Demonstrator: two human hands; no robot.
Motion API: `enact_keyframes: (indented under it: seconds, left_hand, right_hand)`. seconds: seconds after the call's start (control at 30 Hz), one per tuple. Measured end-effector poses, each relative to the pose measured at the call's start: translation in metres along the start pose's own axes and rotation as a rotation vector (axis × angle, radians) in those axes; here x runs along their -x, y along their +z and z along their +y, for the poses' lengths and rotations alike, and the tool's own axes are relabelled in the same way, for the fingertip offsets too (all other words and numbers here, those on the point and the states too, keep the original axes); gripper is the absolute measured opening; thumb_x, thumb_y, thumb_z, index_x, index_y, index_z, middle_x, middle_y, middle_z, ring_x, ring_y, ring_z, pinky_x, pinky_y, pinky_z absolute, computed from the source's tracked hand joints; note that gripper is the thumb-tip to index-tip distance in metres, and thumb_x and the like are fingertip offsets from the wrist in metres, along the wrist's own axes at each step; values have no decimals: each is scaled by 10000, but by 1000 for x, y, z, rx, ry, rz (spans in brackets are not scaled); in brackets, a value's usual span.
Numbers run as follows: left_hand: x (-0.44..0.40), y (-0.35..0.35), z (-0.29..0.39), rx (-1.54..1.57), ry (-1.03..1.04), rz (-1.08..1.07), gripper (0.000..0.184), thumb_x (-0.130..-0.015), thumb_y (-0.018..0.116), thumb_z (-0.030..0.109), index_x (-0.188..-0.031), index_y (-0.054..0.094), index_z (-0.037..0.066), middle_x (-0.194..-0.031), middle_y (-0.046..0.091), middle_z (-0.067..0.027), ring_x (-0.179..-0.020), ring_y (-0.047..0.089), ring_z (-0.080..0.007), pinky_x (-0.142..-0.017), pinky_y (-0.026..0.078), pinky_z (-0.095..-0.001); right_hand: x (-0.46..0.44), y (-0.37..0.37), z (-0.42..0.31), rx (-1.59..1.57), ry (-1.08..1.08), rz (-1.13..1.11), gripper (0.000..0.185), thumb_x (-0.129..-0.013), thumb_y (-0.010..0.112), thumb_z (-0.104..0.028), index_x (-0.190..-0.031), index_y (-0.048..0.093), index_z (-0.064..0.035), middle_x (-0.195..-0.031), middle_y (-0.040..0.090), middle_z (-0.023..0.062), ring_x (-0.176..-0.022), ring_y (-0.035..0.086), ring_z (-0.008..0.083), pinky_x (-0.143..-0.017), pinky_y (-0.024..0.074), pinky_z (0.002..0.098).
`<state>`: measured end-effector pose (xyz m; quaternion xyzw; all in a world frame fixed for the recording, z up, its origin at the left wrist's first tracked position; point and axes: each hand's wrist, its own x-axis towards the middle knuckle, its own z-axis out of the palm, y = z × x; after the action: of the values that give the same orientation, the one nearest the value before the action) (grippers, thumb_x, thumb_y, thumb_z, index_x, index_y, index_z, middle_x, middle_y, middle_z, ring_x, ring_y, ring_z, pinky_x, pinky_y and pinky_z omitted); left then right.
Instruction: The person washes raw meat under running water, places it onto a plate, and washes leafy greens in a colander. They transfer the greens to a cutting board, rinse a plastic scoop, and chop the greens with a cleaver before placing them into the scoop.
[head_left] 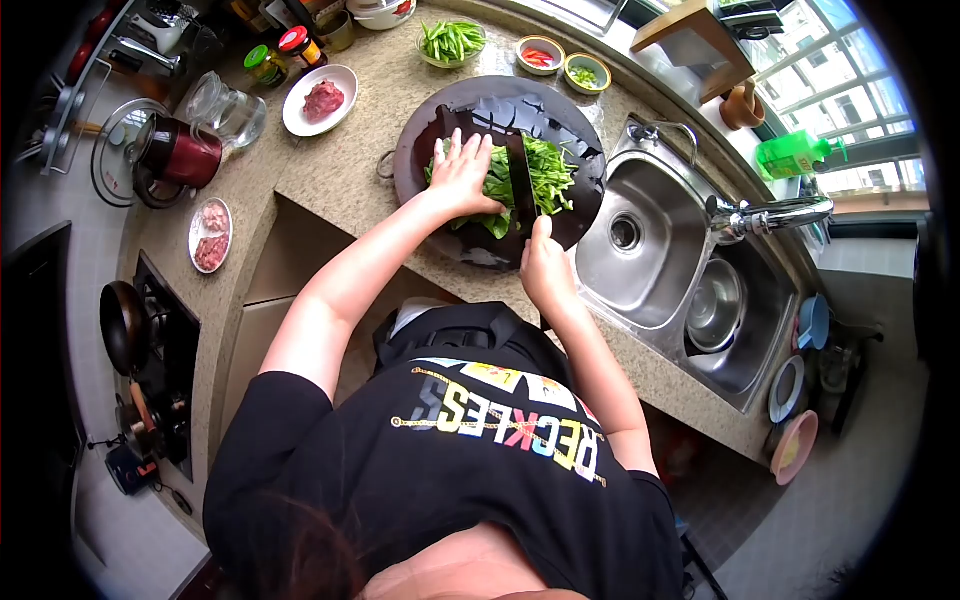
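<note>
On a round dark cutting board point(440, 108) lies a heap of leafy greens point(550, 172), with cut pieces and stems to the right. My left hand point(462, 178) rests palm down on the leaves, its fingers spread. The handle of a kitchen knife point(521, 178) is in the grip of my right hand point(546, 265). Its broad dark blade crosses the greens, just right of my left hand. Whether the edge touches the board is hidden by the leaves.
A double sink point(640, 290) with a metal bowl point(715, 305) adjoins the board's right side. Behind stand a bowl of green peppers point(451, 42) and two small bowls. To the left are a plate of meat point(322, 100), a glass pitcher point(228, 112) and a stove point(165, 350).
</note>
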<state>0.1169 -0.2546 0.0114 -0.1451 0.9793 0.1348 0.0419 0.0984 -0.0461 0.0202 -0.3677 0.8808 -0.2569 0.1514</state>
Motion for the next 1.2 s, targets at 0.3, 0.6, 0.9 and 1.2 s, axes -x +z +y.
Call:
enact_keyframes:
  seconds: [0.3,0.6,0.9,1.2]
  left_hand:
    - [10,27,-9,-69,137,209,877,-652,795,414,-1293,367,-5,-1243,443,-176,-1253,393,-368,-1005,324,-521]
    - [8,21,-7,-89,154,83,773,-693,773,286,-1277,380,-33,-1257,424,-194,-1214,421,-364,-970,362,-495]
    - [4,26,-9,-101,169,96,778,-653,794,246,-1273,401,-14,-1268,427,-184,-1221,419,-362,-981,354,-484]
    - [8,23,-6,-77,142,179,770,-607,812,236,-1241,430,22,-1169,461,-127,-1157,443,-309,-991,332,-467]
  right_hand:
    - [-6,0,18,2,-87,-21,294,-879,487,-30,-1107,343,88,-668,568,275,-627,566,466,-541,433,525]
    - [-34,-32,-2,-11,-15,-233,225,-845,446,2,-1033,337,61,-758,590,326,-749,598,496,-659,477,549]
    - [-64,12,-12,34,96,-194,217,-857,433,-3,-1049,353,59,-785,617,305,-782,625,466,-688,505,513]
    - [-49,8,-5,64,84,-193,293,-847,445,-21,-1114,349,52,-816,632,288,-801,640,438,-715,511,501]
